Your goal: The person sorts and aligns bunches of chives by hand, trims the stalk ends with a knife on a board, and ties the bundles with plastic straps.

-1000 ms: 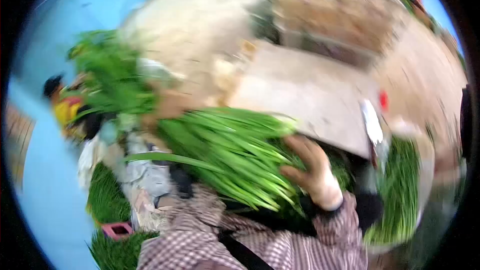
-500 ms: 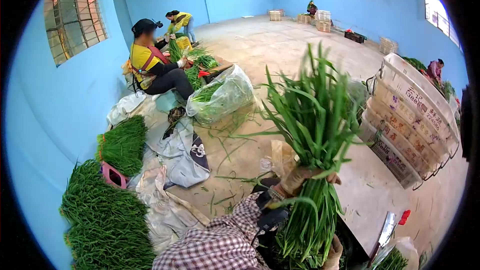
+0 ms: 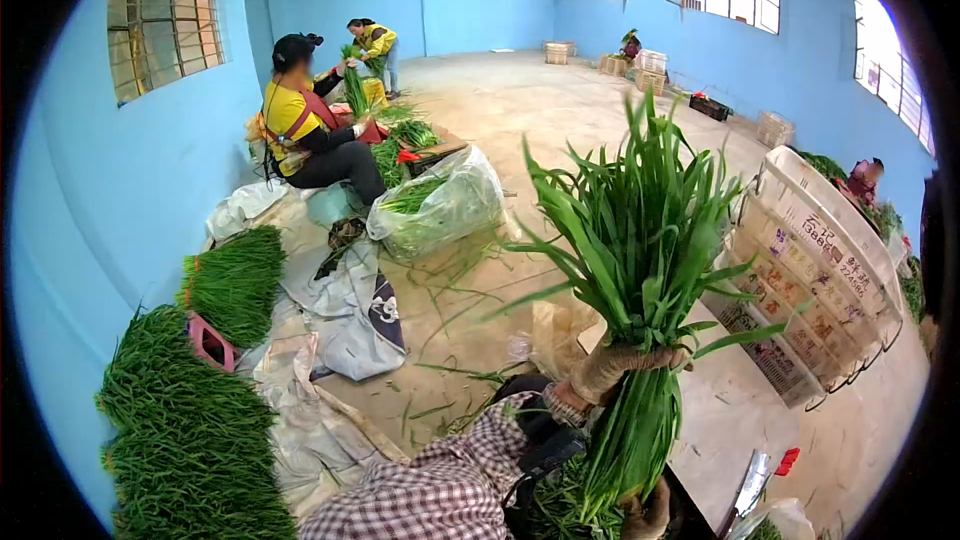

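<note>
A thick bunch of garlic chives (image 3: 640,240) stands nearly upright before me, its leaf tips fanning upward. My left hand (image 3: 612,375), gloved and coming from a checkered sleeve, is wrapped round the bunch's middle. Low in the view, my right hand (image 3: 648,515), also gloved, closes at the lower ends of the same bunch; part of it is cut off by the frame's edge. Loose green leaves (image 3: 560,500) lie beneath, beside a dark container edge. To the right, a knife (image 3: 750,485) with a shiny blade lies near a red object (image 3: 787,461).
Stacked white crates (image 3: 815,280) stand at right. Bundled chives (image 3: 190,430) are piled along the left wall, near a pink stool (image 3: 210,342) and cloths (image 3: 350,325). A co-worker in yellow (image 3: 300,120) sits beyond a plastic bag of greens (image 3: 440,205). Other people work farther back.
The bunch has shifted slightly right and down with my left hand, and its leaves spread wider. My right hand has moved slightly left. The co-worker's head has turned, and my view has tilted up slightly.
</note>
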Available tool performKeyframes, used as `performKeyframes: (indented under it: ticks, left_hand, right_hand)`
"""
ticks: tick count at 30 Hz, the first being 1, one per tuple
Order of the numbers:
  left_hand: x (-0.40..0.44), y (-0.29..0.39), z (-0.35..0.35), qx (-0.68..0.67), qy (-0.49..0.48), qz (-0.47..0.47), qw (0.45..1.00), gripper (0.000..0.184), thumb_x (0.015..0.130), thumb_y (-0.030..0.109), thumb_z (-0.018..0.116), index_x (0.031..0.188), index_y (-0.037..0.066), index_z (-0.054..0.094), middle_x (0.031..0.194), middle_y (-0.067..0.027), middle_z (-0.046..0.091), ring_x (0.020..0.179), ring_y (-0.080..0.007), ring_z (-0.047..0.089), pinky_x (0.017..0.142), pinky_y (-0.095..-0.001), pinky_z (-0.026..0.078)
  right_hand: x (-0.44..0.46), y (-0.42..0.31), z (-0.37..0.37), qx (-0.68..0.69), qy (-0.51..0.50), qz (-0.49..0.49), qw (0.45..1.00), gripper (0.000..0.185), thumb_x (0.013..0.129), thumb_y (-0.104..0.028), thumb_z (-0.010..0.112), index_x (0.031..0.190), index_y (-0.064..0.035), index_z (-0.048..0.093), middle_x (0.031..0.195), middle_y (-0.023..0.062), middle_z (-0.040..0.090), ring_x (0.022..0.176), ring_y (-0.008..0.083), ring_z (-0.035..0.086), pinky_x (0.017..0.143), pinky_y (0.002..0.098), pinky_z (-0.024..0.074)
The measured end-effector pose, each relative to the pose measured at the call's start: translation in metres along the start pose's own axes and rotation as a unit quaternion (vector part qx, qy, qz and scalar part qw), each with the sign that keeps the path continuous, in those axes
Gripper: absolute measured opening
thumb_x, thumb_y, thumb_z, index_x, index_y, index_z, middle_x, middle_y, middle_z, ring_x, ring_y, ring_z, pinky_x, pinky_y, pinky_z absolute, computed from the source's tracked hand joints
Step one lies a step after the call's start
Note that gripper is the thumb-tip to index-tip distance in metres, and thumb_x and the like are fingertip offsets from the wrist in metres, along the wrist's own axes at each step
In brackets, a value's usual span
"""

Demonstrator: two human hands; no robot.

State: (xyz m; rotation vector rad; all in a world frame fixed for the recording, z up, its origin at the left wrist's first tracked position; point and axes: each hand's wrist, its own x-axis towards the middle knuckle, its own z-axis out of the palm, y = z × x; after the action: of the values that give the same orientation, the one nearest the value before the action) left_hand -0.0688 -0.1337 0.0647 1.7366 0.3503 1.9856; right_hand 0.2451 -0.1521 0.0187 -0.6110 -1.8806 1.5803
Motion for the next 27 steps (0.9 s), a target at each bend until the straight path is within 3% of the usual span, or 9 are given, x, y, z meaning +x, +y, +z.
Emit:
performKeyframes:
  ticks: [4,7,9,10,11,13,15,20,27]
  left_hand:
    - [-0.014,0.032,-0.019,-0.038,0.034,-0.019,0.999,0.047,0.101,0.034,0.051,0.136,0.002,0.051,0.122,-0.0152,0.059,0.109,-0.0301,0.06,0.097,-0.0499,0.049]
    - [-0.032,0.042,-0.047,-0.158,0.142,-0.08,0.974,0.039,0.099,0.031,0.055,0.125,0.003,0.056,0.112,-0.0118,0.06,0.105,-0.0276,0.059,0.1,-0.049,0.046]
    - [-0.03,0.063,-0.038,-0.163,0.191,-0.08,0.964,0.035,0.098,0.03,0.056,0.12,0.004,0.056,0.108,-0.0107,0.059,0.104,-0.0269,0.059,0.101,-0.0485,0.046]
    - [-0.027,0.07,-0.027,-0.163,0.211,-0.076,0.961,0.033,0.097,0.029,0.056,0.118,0.004,0.057,0.106,-0.0102,0.059,0.103,-0.0266,0.059,0.101,-0.0482,0.045]
    - [-0.022,0.078,-0.02,-0.162,0.228,-0.076,0.957,0.031,0.097,0.028,0.057,0.116,0.004,0.057,0.104,-0.0096,0.059,0.102,-0.0263,0.059,0.101,-0.048,0.045]
    - [-0.015,0.088,-0.004,-0.162,0.255,-0.066,0.951,0.027,0.096,0.026,0.058,0.111,0.005,0.058,0.1,-0.0085,0.058,0.1,-0.0256,0.058,0.102,-0.0475,0.045]
    - [-0.01,0.09,0.005,-0.162,0.273,-0.054,0.947,0.023,0.095,0.025,0.059,0.106,0.005,0.058,0.097,-0.0074,0.057,0.098,-0.0249,0.058,0.102,-0.0469,0.044]
    - [-0.007,0.093,0.014,-0.17,0.328,-0.041,0.928,0.015,0.092,0.021,0.062,0.094,0.006,0.06,0.087,-0.0046,0.056,0.093,-0.0232,0.058,0.104,-0.0456,0.043]
    - [-0.029,0.056,-0.014,-0.317,0.35,-0.018,0.881,0.017,0.092,0.021,0.061,0.085,0.008,0.055,0.085,-0.0034,0.054,0.097,-0.0249,0.057,0.098,-0.0436,0.046]
  right_hand:
    - [-0.022,0.02,-0.009,0.105,-0.004,0.048,0.993,0.034,0.095,-0.012,0.058,0.127,0.0006,0.058,0.116,0.0128,0.064,0.104,0.025,0.061,0.091,0.0345,0.0467]
    - [-0.043,0.093,-0.052,-0.193,-0.124,0.126,0.965,0.041,0.09,-0.022,0.065,0.129,-0.0096,0.059,0.102,0.0161,0.067,0.09,0.0269,0.064,0.075,0.0387,0.0502]
    - [-0.05,0.137,-0.078,-0.436,-0.231,0.082,0.866,0.047,0.086,-0.03,0.07,0.13,-0.0164,0.061,0.093,0.0183,0.069,0.081,0.0282,0.067,0.064,0.0416,0.0525]
    - [-0.045,0.141,-0.084,-0.54,-0.242,0.198,0.782,0.061,0.085,-0.03,0.072,0.142,-0.0258,0.049,0.1,0.0207,0.068,0.088,0.0315,0.067,0.072,0.0425,0.0539]
    - [-0.023,0.066,-0.067,-0.53,-0.232,0.258,0.774,0.067,0.084,-0.029,0.073,0.144,-0.0207,0.046,0.112,0.0213,0.066,0.098,0.0342,0.065,0.079,0.0407,0.0537]
    - [-0.017,0.055,-0.089,-0.4,-0.109,0.046,0.909,0.064,0.086,-0.021,0.072,0.143,-0.012,0.046,0.123,0.0229,0.061,0.11,0.0362,0.06,0.087,0.0384,0.0511]
    - [0.008,0.029,-0.09,-0.433,-0.055,-0.072,0.897,0.06,0.088,-0.012,0.069,0.142,-0.005,0.045,0.131,0.0232,0.057,0.114,0.0353,0.059,0.092,0.0375,0.049]
    - [0.027,-0.017,-0.099,-0.303,0.026,0.102,0.947,0.06,0.089,-0.002,0.063,0.144,0.0007,0.04,0.146,0.0172,0.045,0.128,0.0247,0.049,0.106,0.0281,0.0402]
    - [0.035,-0.03,-0.12,-0.257,0.157,0.118,0.946,0.054,0.09,-0.003,0.062,0.141,-0.0002,0.045,0.14,0.0159,0.05,0.123,0.0247,0.053,0.103,0.0292,0.0429]
